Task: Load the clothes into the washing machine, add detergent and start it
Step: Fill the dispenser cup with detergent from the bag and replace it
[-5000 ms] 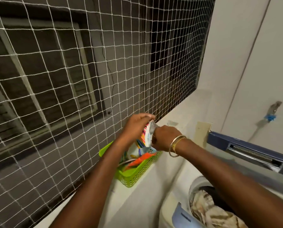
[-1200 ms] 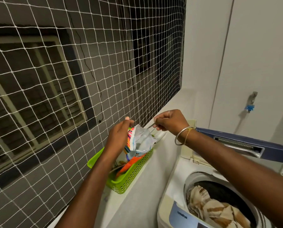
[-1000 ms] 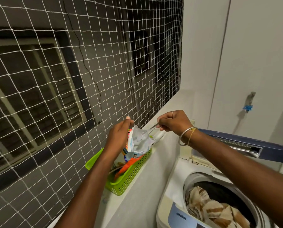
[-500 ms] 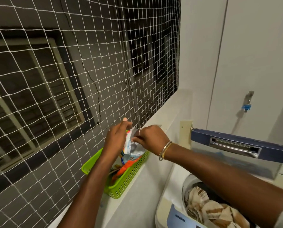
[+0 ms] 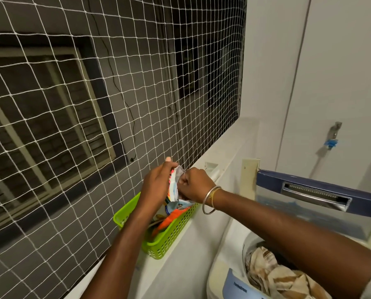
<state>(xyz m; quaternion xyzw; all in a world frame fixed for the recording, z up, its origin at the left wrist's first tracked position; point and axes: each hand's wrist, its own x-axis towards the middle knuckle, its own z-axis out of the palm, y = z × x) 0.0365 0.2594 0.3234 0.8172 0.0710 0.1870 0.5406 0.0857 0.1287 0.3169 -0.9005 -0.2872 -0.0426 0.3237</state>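
A detergent packet (image 5: 173,188) stands upright in a green basket (image 5: 173,231) on the ledge. My left hand (image 5: 156,184) grips the packet's left side near the top. My right hand (image 5: 196,183) is at the packet's mouth with its fingers curled, reaching in. The small spoon it held a second ago is hidden now. At the lower right the washing machine (image 5: 221,275) has its drum open, with beige and brown clothes (image 5: 273,275) inside. Its blue lid (image 5: 309,190) stands raised behind my right arm.
A white rope net (image 5: 94,104) covers the window opening along the left, right behind the basket. Orange items (image 5: 169,221) also lie in the basket. A tap with a blue fitting (image 5: 333,139) sticks out of the white wall at the right.
A second ago my right hand held a small spoon lifted to the right of the packet. It has since moved back left to the packet's mouth. My left hand has kept its grip.
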